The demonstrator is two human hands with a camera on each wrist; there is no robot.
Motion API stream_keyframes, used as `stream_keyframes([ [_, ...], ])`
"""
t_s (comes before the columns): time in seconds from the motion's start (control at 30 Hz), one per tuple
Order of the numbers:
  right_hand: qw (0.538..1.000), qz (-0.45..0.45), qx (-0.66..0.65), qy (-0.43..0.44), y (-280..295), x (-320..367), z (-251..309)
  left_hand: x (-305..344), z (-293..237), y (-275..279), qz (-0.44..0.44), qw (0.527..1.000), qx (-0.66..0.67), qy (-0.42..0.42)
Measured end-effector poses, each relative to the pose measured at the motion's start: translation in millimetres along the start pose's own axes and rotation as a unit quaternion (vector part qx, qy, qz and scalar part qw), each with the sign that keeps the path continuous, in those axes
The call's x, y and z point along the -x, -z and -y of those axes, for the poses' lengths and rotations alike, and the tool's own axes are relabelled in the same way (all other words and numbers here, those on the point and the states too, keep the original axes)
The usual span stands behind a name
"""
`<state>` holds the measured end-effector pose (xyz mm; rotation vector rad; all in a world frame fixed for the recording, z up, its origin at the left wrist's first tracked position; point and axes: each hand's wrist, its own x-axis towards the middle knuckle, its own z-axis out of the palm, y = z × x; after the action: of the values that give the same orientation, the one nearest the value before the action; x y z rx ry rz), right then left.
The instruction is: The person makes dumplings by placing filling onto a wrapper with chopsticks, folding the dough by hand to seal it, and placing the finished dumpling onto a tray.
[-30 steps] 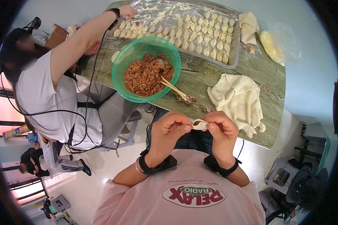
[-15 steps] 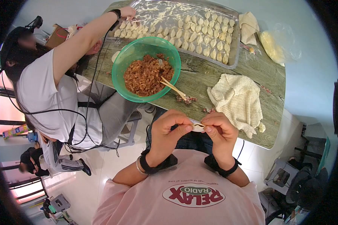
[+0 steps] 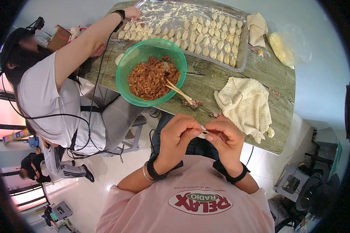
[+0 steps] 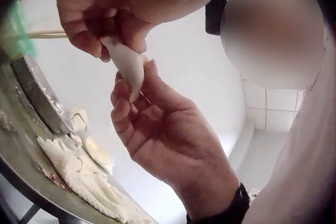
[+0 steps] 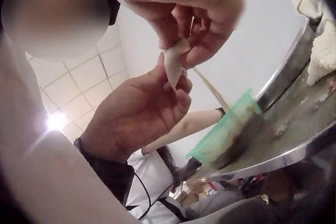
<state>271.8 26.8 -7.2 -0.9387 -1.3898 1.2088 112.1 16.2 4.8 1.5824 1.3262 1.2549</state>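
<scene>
A small folded dough wrapper is held in the air between both hands, near the table's front edge. My left hand pinches its left end between thumb and fingers. The other end is pinched by my right hand, with the fingertips of both hands almost meeting. A little dark filling shows at the wrapper's opening in the head view. Beyond the hands stands a green bowl of brown minced filling, with wooden chopsticks leaning in it.
A metal tray holds rows of dumplings at the back. A cream cloth lies on the table at the right, behind it a plastic bag. At the left, another person reaches over the tray's corner.
The hands have come closer together, and the wrapper between them is folded narrower. My right hand has shifted slightly left. The bowl and cloth remain in place.
</scene>
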Motion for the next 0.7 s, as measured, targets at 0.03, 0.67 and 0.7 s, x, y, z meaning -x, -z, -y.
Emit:
stream_keyframes([
  [0.03,0.999,0.007,0.033,0.018,0.3,-0.2,-1.1,-0.6,-0.8,-0.2,0.001,1.0,0.001,0.0],
  [0.67,0.982,0.016,-0.141,-0.123,5.6,-2.7,7.3,-1.7,10.1,-6.3,0.121,0.941,0.303,0.091],
  [0.7,0.982,0.016,-0.142,-0.122,4.9,-3.9,8.4,-2.5,6.1,-10.0,0.17,0.888,0.408,0.13],
])
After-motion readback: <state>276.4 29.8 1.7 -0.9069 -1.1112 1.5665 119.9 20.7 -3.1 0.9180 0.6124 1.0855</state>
